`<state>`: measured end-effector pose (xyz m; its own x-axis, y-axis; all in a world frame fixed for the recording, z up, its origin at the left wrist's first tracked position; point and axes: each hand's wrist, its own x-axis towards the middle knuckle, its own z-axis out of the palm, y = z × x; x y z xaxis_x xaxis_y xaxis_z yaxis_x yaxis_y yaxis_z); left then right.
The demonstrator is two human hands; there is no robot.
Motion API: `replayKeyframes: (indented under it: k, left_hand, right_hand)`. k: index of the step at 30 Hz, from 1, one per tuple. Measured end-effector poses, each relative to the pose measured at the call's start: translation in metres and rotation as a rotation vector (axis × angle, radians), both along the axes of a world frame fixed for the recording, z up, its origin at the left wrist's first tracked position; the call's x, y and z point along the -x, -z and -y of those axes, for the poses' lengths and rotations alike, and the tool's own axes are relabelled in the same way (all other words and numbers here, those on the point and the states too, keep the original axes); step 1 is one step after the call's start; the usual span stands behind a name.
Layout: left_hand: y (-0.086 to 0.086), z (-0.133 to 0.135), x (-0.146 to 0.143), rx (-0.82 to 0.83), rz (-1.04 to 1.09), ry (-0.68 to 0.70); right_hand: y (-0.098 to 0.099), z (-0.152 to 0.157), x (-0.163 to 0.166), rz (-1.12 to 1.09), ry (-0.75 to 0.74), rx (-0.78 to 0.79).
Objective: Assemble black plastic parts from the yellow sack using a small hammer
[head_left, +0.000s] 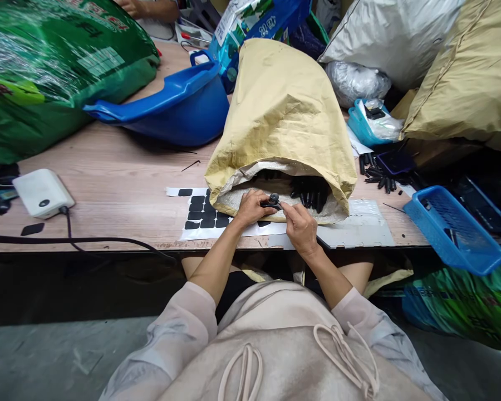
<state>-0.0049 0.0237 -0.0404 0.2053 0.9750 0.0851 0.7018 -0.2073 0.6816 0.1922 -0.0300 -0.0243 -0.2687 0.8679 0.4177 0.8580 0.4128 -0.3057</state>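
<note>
My left hand [250,207] and my right hand [300,227] meet at the mouth of a tan paper sack [284,117] that lies on its side on the wooden table [121,184]. Both hands are closed on a small black plastic part [273,201] with a round knob on top. More black parts [311,190] show inside the sack's opening. A white sheet with several black square pads [202,214] lies flat under my left hand.
A blue plastic tub [179,106] leans behind the sack. A green bag [45,67] fills the far left. A white box with a cable [44,192] sits left. A blue basket [455,228] overhangs the edge at right. Loose black parts [378,172] lie beyond. Another person's hand [136,6] is at the top.
</note>
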Motion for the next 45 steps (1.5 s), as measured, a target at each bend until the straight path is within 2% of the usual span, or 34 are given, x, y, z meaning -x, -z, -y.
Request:
replayKeyframes:
  k: [18,25,29,34,38,40,42,45]
  left_hand:
    - [-0.001,0.0,-0.002,0.021,-0.004,-0.015]
    - [-0.004,0.001,0.0,0.038,-0.017,0.006]
    - [-0.005,0.003,0.003,0.04,0.001,0.023]
    - [-0.005,0.002,0.003,0.05,0.025,-0.009]
    - [-0.012,0.01,0.003,0.011,0.151,-0.004]
    - [-0.022,0.024,0.002,0.002,0.27,0.041]
    - [-0.035,0.044,0.0,0.068,0.373,0.159]
    - [-0.046,0.079,-0.009,0.329,0.405,0.459]
  right_hand:
    - [0.003,-0.002,-0.025,0.015,0.089,-0.013]
    - [0.019,-0.008,-0.042,0.09,0.162,-0.053]
    - [0.025,-0.007,-0.043,0.095,0.178,-0.077]
    - [0.024,-0.007,-0.041,0.113,0.176,-0.041]
    - [0.023,-0.007,-0.041,0.116,0.181,-0.016]
    - [0.023,-0.006,-0.041,0.109,0.174,-0.01]
    - [0.023,-0.006,-0.041,0.106,0.164,-0.003]
    - [0.023,-0.005,-0.041,0.108,0.164,0.003]
